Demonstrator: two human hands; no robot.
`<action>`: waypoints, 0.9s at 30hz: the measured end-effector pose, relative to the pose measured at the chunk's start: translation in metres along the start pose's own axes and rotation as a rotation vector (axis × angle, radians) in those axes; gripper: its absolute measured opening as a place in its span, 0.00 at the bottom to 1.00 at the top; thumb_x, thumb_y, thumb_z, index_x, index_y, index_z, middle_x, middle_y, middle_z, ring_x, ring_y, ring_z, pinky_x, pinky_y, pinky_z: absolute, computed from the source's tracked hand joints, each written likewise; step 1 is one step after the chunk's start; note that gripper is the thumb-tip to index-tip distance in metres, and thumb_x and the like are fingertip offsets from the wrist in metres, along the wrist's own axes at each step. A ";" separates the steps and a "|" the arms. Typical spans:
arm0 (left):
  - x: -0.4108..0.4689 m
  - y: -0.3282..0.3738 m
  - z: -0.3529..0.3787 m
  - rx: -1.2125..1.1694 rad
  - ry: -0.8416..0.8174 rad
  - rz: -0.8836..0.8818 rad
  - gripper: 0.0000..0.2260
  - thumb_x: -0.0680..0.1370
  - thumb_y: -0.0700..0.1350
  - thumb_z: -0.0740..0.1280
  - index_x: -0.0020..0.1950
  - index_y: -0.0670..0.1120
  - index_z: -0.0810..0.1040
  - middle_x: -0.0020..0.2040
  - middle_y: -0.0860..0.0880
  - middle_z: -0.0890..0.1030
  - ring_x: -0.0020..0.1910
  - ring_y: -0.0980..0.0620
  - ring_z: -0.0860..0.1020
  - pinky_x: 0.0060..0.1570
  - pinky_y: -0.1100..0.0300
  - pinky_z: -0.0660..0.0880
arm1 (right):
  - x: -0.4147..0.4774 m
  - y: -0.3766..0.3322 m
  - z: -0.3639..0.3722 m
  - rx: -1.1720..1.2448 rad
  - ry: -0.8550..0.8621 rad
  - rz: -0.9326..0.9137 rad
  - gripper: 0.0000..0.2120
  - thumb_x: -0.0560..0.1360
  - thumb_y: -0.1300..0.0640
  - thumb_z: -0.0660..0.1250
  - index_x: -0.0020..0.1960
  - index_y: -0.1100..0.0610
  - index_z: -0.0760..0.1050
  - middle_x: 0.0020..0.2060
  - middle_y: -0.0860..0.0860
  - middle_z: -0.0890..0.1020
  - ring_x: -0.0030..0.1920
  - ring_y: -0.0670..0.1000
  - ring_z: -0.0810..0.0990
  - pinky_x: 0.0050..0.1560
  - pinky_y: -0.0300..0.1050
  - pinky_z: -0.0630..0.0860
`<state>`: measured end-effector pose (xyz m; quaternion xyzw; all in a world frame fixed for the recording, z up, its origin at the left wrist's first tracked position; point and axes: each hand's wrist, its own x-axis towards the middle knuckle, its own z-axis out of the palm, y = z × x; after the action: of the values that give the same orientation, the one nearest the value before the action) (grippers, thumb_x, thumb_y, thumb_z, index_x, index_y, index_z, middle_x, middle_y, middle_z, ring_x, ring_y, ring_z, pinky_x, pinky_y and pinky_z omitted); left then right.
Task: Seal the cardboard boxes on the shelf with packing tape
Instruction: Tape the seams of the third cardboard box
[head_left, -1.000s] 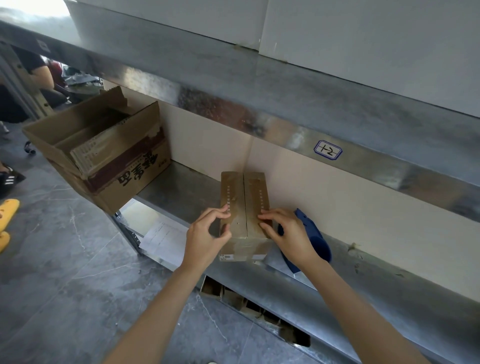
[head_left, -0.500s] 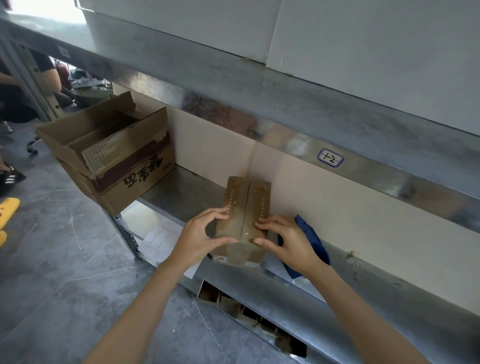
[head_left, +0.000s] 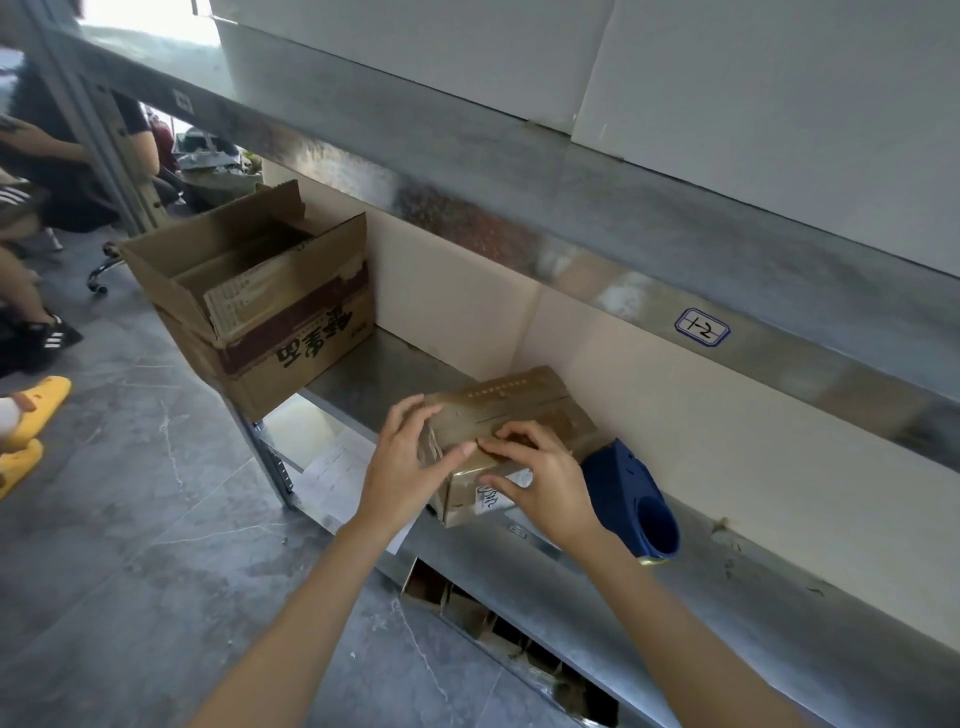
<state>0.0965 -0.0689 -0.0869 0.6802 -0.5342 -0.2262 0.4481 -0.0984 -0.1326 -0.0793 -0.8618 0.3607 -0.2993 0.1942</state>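
Two hands are clamped on one small cardboard box (head_left: 511, 402), which is sat near the front edge of the metal shelf (head_left: 379, 374) and turned at a slant to that edge. The box's left end is gripped by the left hand (head_left: 402, 462), with the fingers laid over the top corner and the thumb stretched along the near top edge. The near right part is covered by the right hand (head_left: 543, 475), with curled fingertips (head_left: 506, 434) pressed onto the top by the centre seam and the thumb tucked against the front face next to a white label. The top flaps are closed and a glossy sheen is seen on them, but whether that's tape can't be told tbh. A blue tape dispenser (head_left: 631, 493) is laid on the shelf just right of the box, right by the right wrist; touching or not can't be made out. Further left a big open carton (head_left: 291, 332) is perched on the shelf end, hanging out past the edge, with flat card stuff stacked inside. A sheet of paper (head_left: 332, 467) is seen on a lower level below the left hand. A handwritten sticker (head_left: 702, 327) is stuck on the beam above. Yellow slippers (head_left: 39, 408) and a seated person (head_left: 47, 171) are seen off to the left on the grey floor (head_left: 130, 545)
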 end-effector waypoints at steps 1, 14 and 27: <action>-0.003 0.002 0.003 0.004 -0.025 -0.008 0.34 0.71 0.64 0.71 0.72 0.51 0.70 0.74 0.58 0.62 0.70 0.60 0.63 0.65 0.59 0.67 | 0.000 0.002 -0.003 0.016 -0.021 -0.007 0.22 0.69 0.49 0.76 0.63 0.47 0.79 0.58 0.43 0.76 0.59 0.45 0.74 0.54 0.48 0.78; 0.023 -0.009 -0.008 -0.027 -0.186 -0.021 0.30 0.75 0.46 0.74 0.73 0.53 0.66 0.73 0.55 0.66 0.70 0.51 0.69 0.66 0.44 0.73 | -0.012 0.036 -0.044 0.038 -0.092 0.317 0.36 0.66 0.41 0.74 0.72 0.46 0.69 0.71 0.45 0.62 0.68 0.40 0.61 0.71 0.41 0.63; 0.056 0.015 0.022 0.408 -0.060 0.169 0.32 0.75 0.64 0.66 0.72 0.47 0.66 0.76 0.51 0.64 0.71 0.49 0.70 0.57 0.51 0.75 | 0.008 0.030 -0.025 -0.162 -0.052 0.253 0.27 0.74 0.31 0.56 0.65 0.46 0.70 0.71 0.46 0.64 0.76 0.50 0.53 0.74 0.53 0.59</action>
<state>0.0902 -0.1296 -0.0757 0.7024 -0.6373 -0.0951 0.3025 -0.1253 -0.1612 -0.0738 -0.8297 0.4842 -0.2199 0.1694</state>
